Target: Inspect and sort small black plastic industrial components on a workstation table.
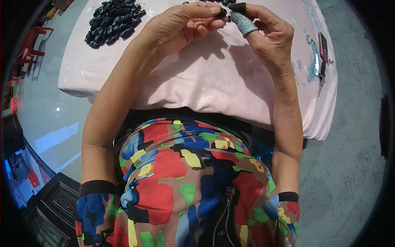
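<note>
At the far edge of the view, both hands meet over the pink cloth. My left hand (193, 24) is closed, its thumb and fingers pinching a small black plastic part (223, 12). My right hand (267, 35) is closed against the other side of the same part, thumb and forefinger meeting at it. A grey knitted cover (243, 25) wraps the right thumb, and a black cover (238, 8) caps the right forefinger. The fingers hide much of the part. To the left of my left hand lies a pile of similar black ribbed pieces (113, 22).
A pink patterned cloth (197, 88) covers the table. Small scissors (321, 78) and a dark red-edged device (323, 47) lie near its right edge. More black pieces show at the top edge. Red stools (33, 53) stand at left; dark carved furniture (49, 210) is at lower left.
</note>
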The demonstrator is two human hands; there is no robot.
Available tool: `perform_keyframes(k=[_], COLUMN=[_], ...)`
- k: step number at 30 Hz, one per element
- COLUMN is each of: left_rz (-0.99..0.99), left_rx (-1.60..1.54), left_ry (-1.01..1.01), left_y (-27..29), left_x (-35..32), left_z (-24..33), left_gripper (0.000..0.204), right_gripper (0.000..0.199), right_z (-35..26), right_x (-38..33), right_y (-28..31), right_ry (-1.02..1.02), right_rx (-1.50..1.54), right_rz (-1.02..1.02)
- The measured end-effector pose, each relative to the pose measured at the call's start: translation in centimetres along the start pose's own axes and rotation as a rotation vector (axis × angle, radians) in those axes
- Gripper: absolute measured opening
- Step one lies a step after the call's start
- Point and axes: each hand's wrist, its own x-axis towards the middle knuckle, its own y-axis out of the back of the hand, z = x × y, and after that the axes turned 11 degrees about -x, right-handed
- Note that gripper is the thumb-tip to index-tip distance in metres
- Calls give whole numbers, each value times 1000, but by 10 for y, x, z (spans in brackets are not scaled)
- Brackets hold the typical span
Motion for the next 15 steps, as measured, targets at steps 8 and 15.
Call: perform_keyframes(k=[8, 15], left_rz=[-76, -71], left_rx=[64, 45], left_ry=[-3, 36], left_y=[5, 4], left_x=[4, 8], left_z=[-5, -9], left_gripper=[22, 25], right_gripper=[16, 20], right_z=[-3, 37], right_x=[0, 19], right_y=[0, -30], right_ry=[114, 530], right_rx=[-101, 128], right_rz=[69, 322])
